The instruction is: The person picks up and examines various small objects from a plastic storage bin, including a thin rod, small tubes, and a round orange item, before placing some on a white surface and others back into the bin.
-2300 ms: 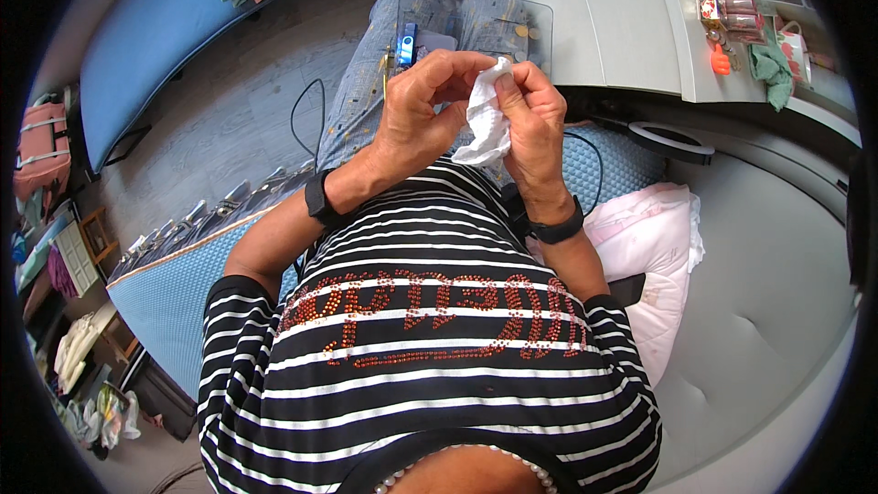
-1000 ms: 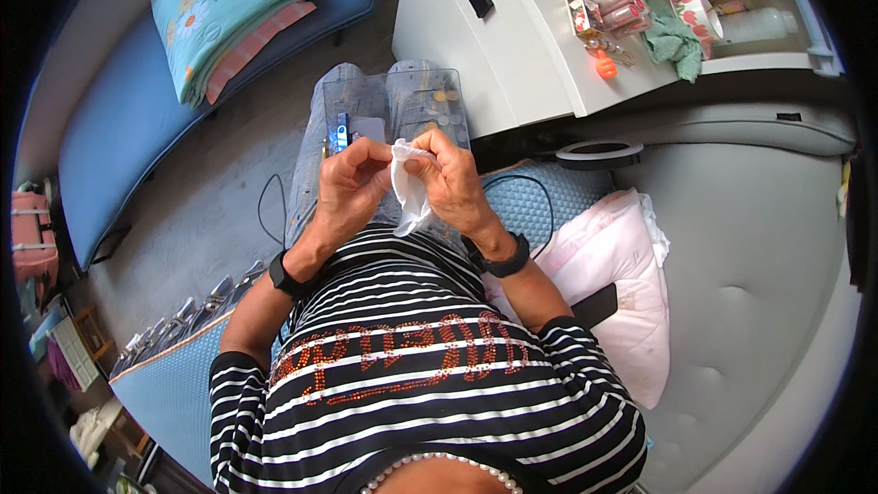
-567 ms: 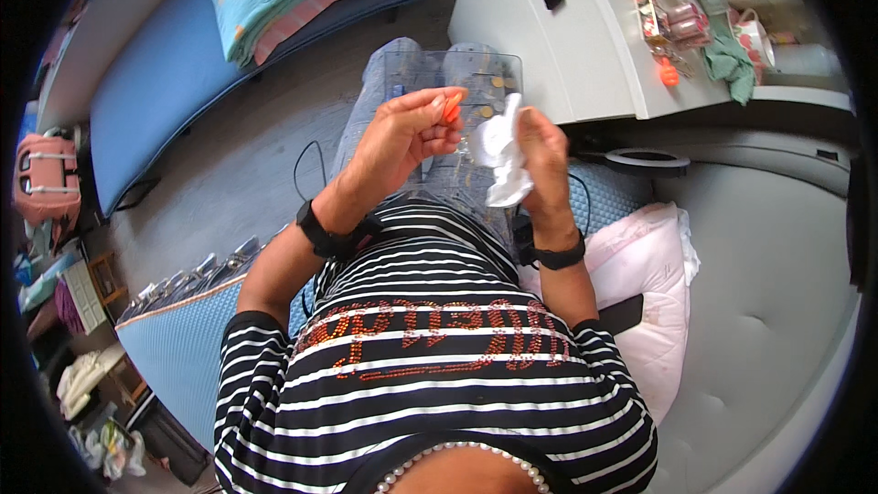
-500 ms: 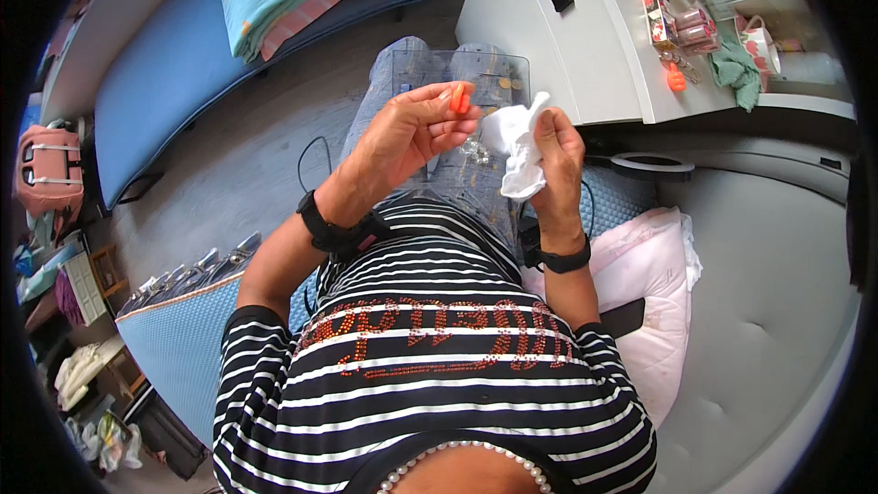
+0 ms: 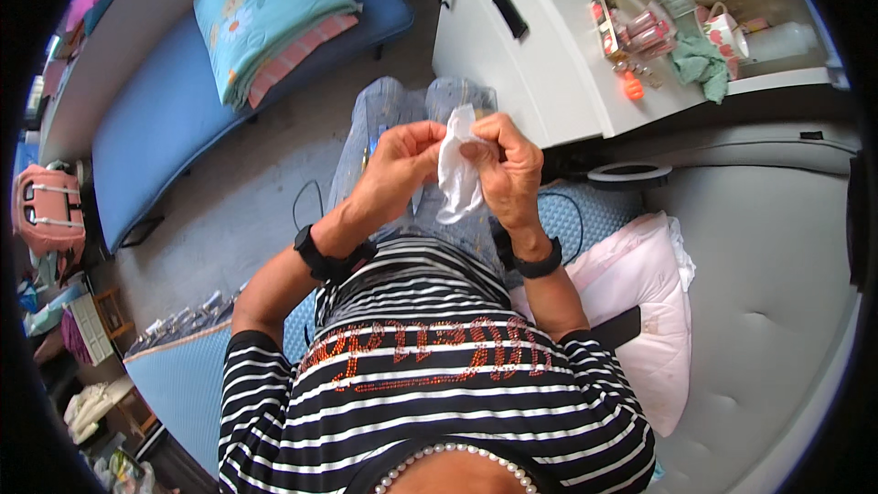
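Note:
A crumpled white tissue (image 5: 455, 172) hangs between both hands, above my jeans-clad lap (image 5: 393, 114). My left hand (image 5: 400, 165) pinches the tissue's upper left edge with its fingertips. My right hand (image 5: 506, 165) grips the tissue's upper right side, fingers curled around it. Whatever small item sits inside the tissue is hidden. Both wrists wear black bands. A clear plastic box on my lap is mostly covered by my hands.
A white cabinet (image 5: 530, 46) stands ahead right, with a mug (image 5: 724, 32), a green cloth (image 5: 700, 59), small bottles and an orange item (image 5: 632, 87) on top. A blue bench (image 5: 183, 101) with a folded quilt (image 5: 265, 18) lies left. Pink pillow (image 5: 640, 293) at my right.
The small orange item held in my left fingers earlier is no longer visible. Both hands have come together on the tissue again, and my head has tilted so the view shifted.

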Demonstrator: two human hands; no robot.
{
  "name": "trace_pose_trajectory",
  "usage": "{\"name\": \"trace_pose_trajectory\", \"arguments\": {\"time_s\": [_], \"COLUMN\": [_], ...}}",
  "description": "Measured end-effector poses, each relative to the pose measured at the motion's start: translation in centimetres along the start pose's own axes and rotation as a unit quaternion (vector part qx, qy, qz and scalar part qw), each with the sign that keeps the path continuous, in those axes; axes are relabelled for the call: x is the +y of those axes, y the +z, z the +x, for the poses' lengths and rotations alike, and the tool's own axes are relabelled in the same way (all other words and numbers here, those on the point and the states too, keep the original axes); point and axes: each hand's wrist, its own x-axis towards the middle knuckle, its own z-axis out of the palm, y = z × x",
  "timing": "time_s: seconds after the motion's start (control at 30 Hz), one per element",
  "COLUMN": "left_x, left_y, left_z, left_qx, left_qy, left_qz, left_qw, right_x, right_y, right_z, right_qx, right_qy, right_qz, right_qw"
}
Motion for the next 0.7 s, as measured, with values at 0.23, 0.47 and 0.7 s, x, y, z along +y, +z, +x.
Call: {"name": "trace_pose_trajectory", "arguments": {"time_s": [0.23, 0.47, 0.7], "left_x": [7.3, 10.9, 11.1], "left_y": [1.2, 5.1, 6.4], "left_z": [5.2, 15.0, 21.8], "left_qx": [-0.008, 0.029, 0.029], "left_qy": [0.174, 0.397, 0.486], "left_qz": [0.214, 0.385, 0.541], "left_qw": [0.961, 0.833, 0.685], "right_x": [-0.3, -2.4, -1.5], "right_y": [-2.5, -4.9, -4.8], "right_z": [-0.7, 0.5, -0.5], "right_qx": [0.105, 0.109, 0.077], "right_qy": [0.188, 0.144, 0.196], "right_qz": [0.277, 0.300, 0.249], "right_qw": [0.936, 0.937, 0.945]}}
